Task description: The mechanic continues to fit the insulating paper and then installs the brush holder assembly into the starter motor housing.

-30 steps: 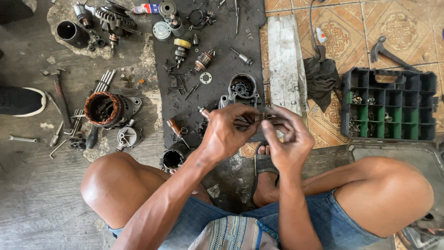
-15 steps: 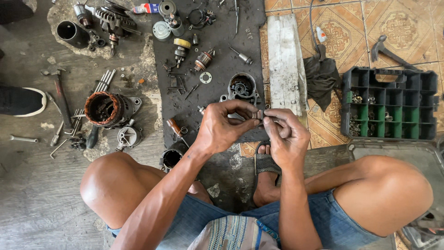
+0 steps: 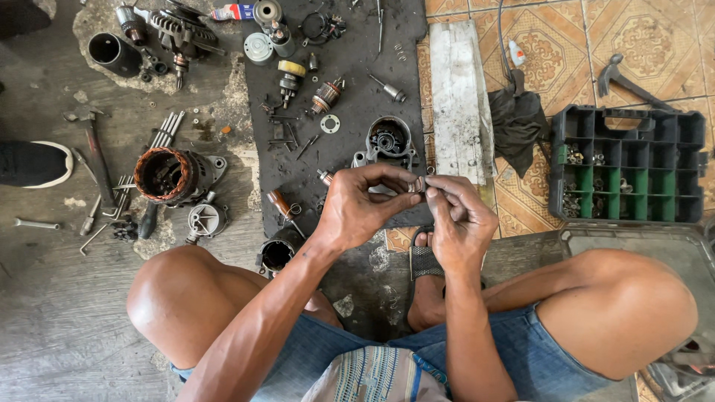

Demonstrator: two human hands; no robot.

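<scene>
A small metal part (image 3: 418, 184) is pinched between the fingertips of the left hand (image 3: 357, 208) and right hand (image 3: 458, 223) at frame centre; the motor housing (image 3: 389, 140) and armature (image 3: 325, 95) lie apart on the dark mat (image 3: 357, 67), so reassembly appears far from finished

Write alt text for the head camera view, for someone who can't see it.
A seated person's left hand and right hand pinch a small metal part together above a black rubber mat strewn with dismantled motor parts. A black compartment organiser tray sits to the right.
</scene>
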